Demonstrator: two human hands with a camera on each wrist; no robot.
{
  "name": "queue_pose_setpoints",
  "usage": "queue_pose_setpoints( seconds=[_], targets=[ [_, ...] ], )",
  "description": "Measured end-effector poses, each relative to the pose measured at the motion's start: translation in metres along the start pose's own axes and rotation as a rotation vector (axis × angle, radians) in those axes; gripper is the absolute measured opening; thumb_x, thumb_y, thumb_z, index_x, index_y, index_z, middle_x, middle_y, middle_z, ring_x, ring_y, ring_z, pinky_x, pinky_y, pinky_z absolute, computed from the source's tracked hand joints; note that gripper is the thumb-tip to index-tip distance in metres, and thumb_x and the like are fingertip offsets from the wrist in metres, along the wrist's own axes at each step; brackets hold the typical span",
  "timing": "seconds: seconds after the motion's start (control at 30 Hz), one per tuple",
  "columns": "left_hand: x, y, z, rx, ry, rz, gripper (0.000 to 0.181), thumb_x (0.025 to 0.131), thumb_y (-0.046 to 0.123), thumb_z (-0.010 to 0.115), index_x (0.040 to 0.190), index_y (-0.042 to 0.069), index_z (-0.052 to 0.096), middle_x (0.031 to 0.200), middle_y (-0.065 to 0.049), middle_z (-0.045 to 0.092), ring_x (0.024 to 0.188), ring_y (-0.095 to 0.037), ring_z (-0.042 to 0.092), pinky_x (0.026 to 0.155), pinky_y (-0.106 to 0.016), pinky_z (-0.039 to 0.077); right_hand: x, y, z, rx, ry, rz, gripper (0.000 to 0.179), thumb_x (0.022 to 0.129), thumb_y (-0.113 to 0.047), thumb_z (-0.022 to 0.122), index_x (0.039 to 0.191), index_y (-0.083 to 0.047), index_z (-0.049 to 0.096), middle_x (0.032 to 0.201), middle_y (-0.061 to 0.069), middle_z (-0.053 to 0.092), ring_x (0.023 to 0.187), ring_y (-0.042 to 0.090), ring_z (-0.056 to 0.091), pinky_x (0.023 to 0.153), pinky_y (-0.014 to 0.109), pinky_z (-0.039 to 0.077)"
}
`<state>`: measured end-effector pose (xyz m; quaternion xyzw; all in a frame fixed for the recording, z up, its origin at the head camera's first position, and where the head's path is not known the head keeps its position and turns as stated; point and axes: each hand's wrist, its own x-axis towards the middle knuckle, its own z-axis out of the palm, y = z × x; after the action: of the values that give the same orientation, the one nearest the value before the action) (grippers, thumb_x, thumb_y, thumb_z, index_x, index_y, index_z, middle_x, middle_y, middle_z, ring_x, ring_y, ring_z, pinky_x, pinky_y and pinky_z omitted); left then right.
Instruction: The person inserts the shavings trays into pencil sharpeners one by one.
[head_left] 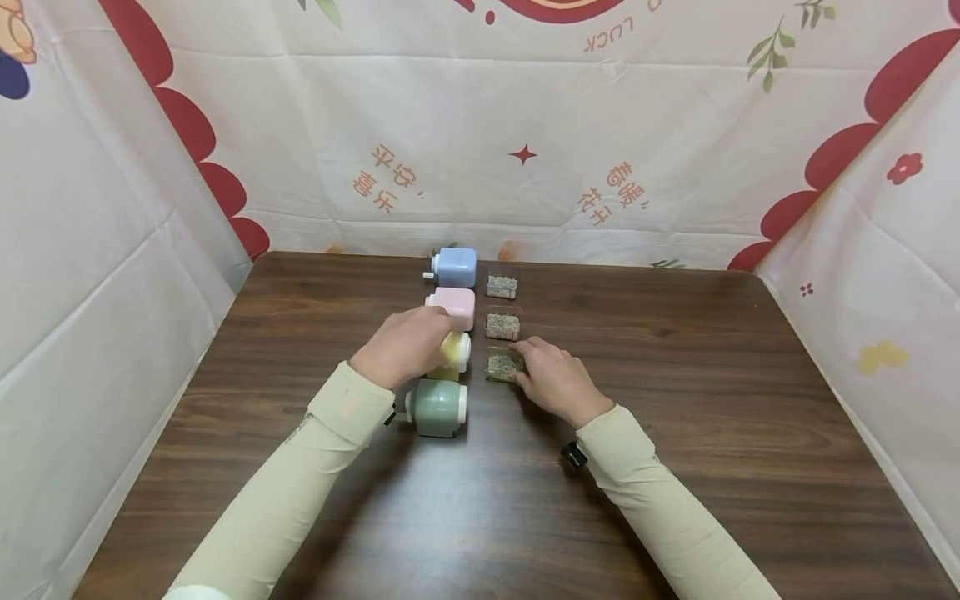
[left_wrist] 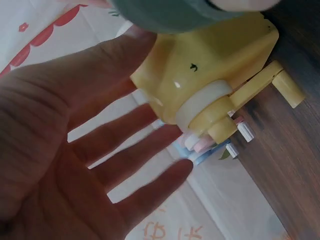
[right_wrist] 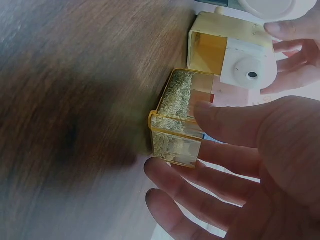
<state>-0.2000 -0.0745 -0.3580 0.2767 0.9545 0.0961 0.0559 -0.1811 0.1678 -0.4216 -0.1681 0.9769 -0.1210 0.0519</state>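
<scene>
My left hand (head_left: pixel 408 346) holds the yellow crank pencil sharpener (left_wrist: pixel 210 60), thumb on one side and fingers on the other. It lies on its side, its crank handle (left_wrist: pixel 290 90) facing left and its white end facing right. On its right, my right hand (right_wrist: pixel 235 155) pinches a clear shavings drawer (right_wrist: pixel 176 134) with yellow edges, thumb on one side and fingers on the other. Pale shavings (right_wrist: pixel 175 95) lie inside. In the right wrist view the drawer stands close to the sharpener's open yellow slot (right_wrist: pixel 207 50); whether they touch I cannot tell.
A green sharpener (head_left: pixel 438 408) lies nearer me; pink (head_left: pixel 459 307) and blue (head_left: pixel 457 267) ones lie beyond, in one column. Two more drawers of shavings stand to their right, one by the pink (head_left: pixel 520 325), one by the blue (head_left: pixel 516 287). A patterned cloth (head_left: pixel 480 108) encloses the brown table (head_left: pixel 712 400).
</scene>
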Motion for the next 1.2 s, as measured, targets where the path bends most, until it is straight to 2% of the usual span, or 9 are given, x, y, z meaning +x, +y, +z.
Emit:
queue_pose_setpoints(
  seconds=[0.13, 0.23, 0.47, 0.63, 0.87, 1.03, 1.2],
  targets=[
    [0.007, 0.000, 0.002, -0.006, -0.009, 0.010, 0.031, 0.087, 0.009, 0.088, 0.114, 0.018, 0.077, 0.103, -0.009, 0.076, 0.086, -0.027, 0.068, 0.074, -0.047, 0.059, 0.000, 0.000, 0.000, 0.008, -0.006, 0.008, 0.049, 0.104, -0.025, 0.073, 0.149, -0.006, 0.063, 0.146, 0.018, 0.065, 0.126, 0.041, 0.069, 0.098, 0.061, 0.059],
    [0.010, 0.000, 0.003, -0.026, -0.015, 0.002, 0.029, 0.086, 0.006, 0.088, 0.111, 0.016, 0.077, 0.097, -0.009, 0.074, 0.082, -0.027, 0.066, 0.073, -0.046, 0.058, 0.000, 0.000, 0.001, 0.018, -0.009, 0.012, 0.050, 0.105, -0.025, 0.073, 0.149, -0.006, 0.062, 0.147, 0.018, 0.065, 0.127, 0.041, 0.068, 0.098, 0.061, 0.058],
    [0.010, 0.000, 0.005, -0.037, -0.003, -0.003, 0.030, 0.087, 0.006, 0.088, 0.115, 0.012, 0.078, 0.100, -0.010, 0.076, 0.086, -0.027, 0.067, 0.078, -0.044, 0.059, 0.000, -0.002, 0.000, 0.031, -0.018, 0.023, 0.050, 0.105, -0.023, 0.071, 0.150, -0.005, 0.061, 0.149, 0.019, 0.063, 0.130, 0.041, 0.067, 0.101, 0.061, 0.057],
    [0.010, -0.004, 0.006, -0.046, 0.004, 0.006, 0.033, 0.085, 0.007, 0.090, 0.115, 0.014, 0.079, 0.100, -0.008, 0.076, 0.086, -0.027, 0.067, 0.081, -0.043, 0.058, 0.003, -0.009, 0.000, 0.044, -0.023, 0.002, 0.050, 0.105, -0.025, 0.072, 0.149, -0.005, 0.061, 0.147, 0.019, 0.064, 0.127, 0.040, 0.068, 0.100, 0.060, 0.058],
    [0.014, -0.007, 0.005, -0.055, -0.020, 0.003, 0.030, 0.085, 0.009, 0.091, 0.114, 0.010, 0.081, 0.095, -0.007, 0.075, 0.086, -0.025, 0.066, 0.082, -0.041, 0.058, 0.010, -0.020, 0.004, 0.043, -0.001, -0.043, 0.049, 0.104, -0.025, 0.074, 0.148, -0.006, 0.062, 0.150, 0.019, 0.062, 0.128, 0.041, 0.068, 0.098, 0.060, 0.059],
    [0.014, -0.007, 0.004, -0.048, -0.020, 0.012, 0.033, 0.085, 0.008, 0.091, 0.116, 0.014, 0.080, 0.104, -0.008, 0.077, 0.093, -0.027, 0.069, 0.086, -0.043, 0.059, 0.016, -0.027, 0.005, 0.066, -0.002, -0.055, 0.050, 0.103, -0.022, 0.074, 0.148, -0.004, 0.062, 0.155, 0.020, 0.059, 0.135, 0.042, 0.065, 0.103, 0.060, 0.057],
    [0.013, -0.007, 0.004, -0.059, -0.014, 0.001, 0.034, 0.085, 0.007, 0.090, 0.116, 0.016, 0.080, 0.110, -0.010, 0.077, 0.094, -0.029, 0.069, 0.085, -0.045, 0.059, 0.021, -0.031, 0.007, 0.092, 0.009, -0.083, 0.049, 0.102, -0.021, 0.076, 0.144, 0.000, 0.064, 0.149, 0.023, 0.062, 0.131, 0.042, 0.066, 0.106, 0.056, 0.057]
  ],
)
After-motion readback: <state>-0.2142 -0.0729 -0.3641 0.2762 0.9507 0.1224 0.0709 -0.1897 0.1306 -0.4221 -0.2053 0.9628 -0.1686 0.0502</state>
